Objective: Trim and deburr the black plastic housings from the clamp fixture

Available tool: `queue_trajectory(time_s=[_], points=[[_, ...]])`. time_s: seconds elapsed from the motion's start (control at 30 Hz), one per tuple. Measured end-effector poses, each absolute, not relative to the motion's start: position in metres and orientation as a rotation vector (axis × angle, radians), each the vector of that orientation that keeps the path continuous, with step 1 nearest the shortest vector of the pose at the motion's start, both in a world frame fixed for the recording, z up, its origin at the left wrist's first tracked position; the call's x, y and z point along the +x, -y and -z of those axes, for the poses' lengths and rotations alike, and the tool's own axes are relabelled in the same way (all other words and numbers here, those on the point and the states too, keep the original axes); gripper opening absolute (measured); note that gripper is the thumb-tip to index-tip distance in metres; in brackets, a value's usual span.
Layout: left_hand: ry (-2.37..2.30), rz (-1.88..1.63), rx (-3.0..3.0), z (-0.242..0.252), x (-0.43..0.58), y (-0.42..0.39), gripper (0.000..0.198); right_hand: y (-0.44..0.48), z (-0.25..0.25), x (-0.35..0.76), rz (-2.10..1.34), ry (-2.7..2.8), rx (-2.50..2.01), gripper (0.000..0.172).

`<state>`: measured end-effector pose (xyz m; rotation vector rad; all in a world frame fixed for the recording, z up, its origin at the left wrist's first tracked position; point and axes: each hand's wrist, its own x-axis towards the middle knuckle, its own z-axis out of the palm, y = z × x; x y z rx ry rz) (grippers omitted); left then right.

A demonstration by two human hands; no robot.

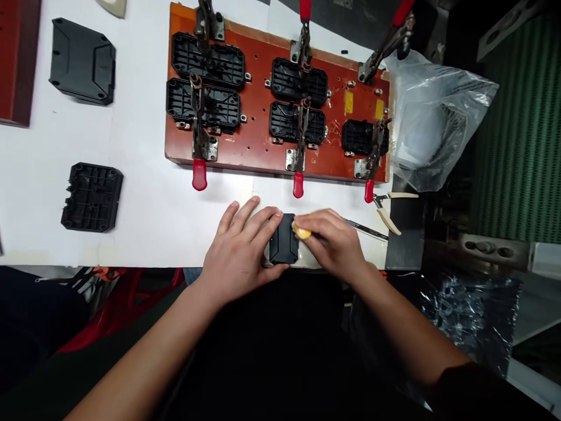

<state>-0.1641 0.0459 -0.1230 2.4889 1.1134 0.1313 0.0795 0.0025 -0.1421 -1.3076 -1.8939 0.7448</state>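
A small black plastic cover (284,240) lies on the white table at its front edge, smooth face up. My left hand (243,248) lies flat with its fingers spread, its index fingertip and thumb against the left side of the cover. My right hand (331,238) is closed round a small yellow piece (301,231), which touches or nearly touches the cover's right edge. Most of the yellow piece is hidden inside the fingers.
A red-brown fixture board (254,137) with black parts under red-handled clamps stands behind my hands. Cream-handled cutters (385,213) and a thin dark tool (366,228) lie right. Two black parts (83,61) (93,197) lie left. A plastic bag (432,126) is back right.
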Motion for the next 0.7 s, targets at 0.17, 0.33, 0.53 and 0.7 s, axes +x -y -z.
queue_trajectory(time_s=[0.17,0.33,0.53,0.7], points=[[-1.103,-0.117,2.492,0.123,-0.164,-0.047,0.088,0.011,0.139,0.082,-0.921,1.988,-1.192,0.039],[-1.12,-0.143,2.517,0.124,-0.164,-0.046,0.089,0.005,0.135,0.08,-0.907,2.024,-1.142,0.038],[-1.108,-0.153,2.528,0.124,-0.163,-0.044,0.088,0.012,0.136,0.081,-0.935,2.078,-1.1,0.038],[-1.101,-0.184,2.534,0.124,-0.162,-0.043,0.089,0.013,0.138,0.071,-0.861,1.972,-1.165,0.032]])
